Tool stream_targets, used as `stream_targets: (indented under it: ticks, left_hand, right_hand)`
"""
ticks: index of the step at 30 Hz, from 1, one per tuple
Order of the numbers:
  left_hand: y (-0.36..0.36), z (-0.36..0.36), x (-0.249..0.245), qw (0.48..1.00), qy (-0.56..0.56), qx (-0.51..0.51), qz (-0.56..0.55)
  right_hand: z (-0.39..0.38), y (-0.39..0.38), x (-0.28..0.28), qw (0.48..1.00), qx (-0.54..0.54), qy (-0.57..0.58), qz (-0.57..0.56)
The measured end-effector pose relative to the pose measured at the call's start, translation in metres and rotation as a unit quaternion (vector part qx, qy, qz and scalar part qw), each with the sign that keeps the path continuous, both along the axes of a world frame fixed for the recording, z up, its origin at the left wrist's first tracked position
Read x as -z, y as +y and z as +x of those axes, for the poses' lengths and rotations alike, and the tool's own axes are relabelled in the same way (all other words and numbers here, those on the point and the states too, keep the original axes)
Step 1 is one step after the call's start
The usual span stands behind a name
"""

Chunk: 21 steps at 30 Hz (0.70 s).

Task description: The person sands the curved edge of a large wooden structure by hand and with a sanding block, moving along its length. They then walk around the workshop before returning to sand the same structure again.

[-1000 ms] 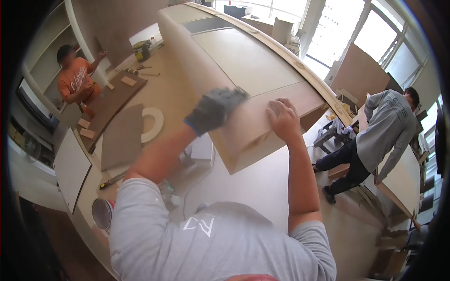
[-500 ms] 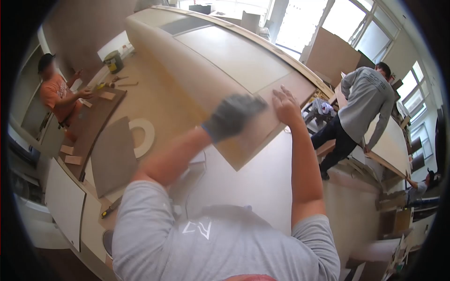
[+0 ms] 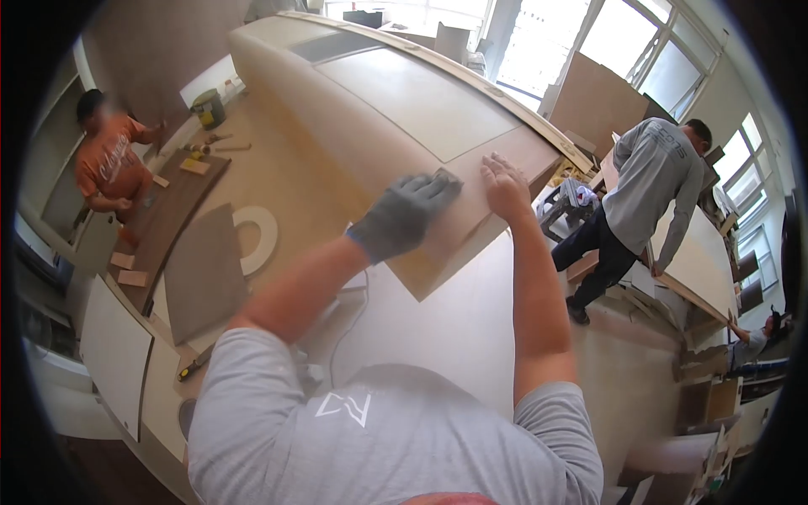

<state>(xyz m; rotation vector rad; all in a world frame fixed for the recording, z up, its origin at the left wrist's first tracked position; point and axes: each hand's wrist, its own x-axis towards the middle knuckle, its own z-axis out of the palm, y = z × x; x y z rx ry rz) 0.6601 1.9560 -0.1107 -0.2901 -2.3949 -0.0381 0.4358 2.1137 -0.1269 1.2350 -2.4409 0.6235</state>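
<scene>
My left hand (image 3: 402, 217), in a grey work glove, is closed around a small grey-brown sanding block (image 3: 449, 178). The block presses on the near end of a long, pale, curved panel (image 3: 370, 143) with inset lines and a darker grey strip farther off. My right hand (image 3: 505, 187) is bare and dusty, its fingers stretched out and lying on the panel's surface close to its right corner. Beneath the panel's end shows a white surface (image 3: 454, 337).
At left, a person in orange (image 3: 114, 164) stands by a brown board (image 3: 172, 210) bearing small wood pieces. A ring-shaped piece (image 3: 267, 240), a bucket (image 3: 207, 109) and a screwdriver (image 3: 195, 364) lie around. At right, a person in grey (image 3: 656, 185) bends over a large board (image 3: 694, 261).
My gloved left hand has moved slightly down and left along the panel and is less blurred. My right hand has shifted slightly left. The person in orange has turned and lowered an arm.
</scene>
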Motion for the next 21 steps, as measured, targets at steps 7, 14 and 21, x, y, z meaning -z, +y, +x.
stream_targets:
  ticks: [7,14,21]
  left_hand:
    - [0.004,-0.031,-0.011,0.998,-0.050,-0.034,0.001]
    - [0.006,-0.024,-0.008,0.996,-0.065,-0.053,0.018]
    - [0.018,0.004,0.000,0.997,-0.009,-0.058,-0.040]
  right_hand:
    - [-0.004,-0.004,0.002,0.998,-0.010,-0.023,-0.051]
    - [0.002,-0.007,0.015,0.996,-0.001,-0.029,-0.084]
    - [0.005,-0.006,-0.001,0.996,0.008,-0.086,-0.037]
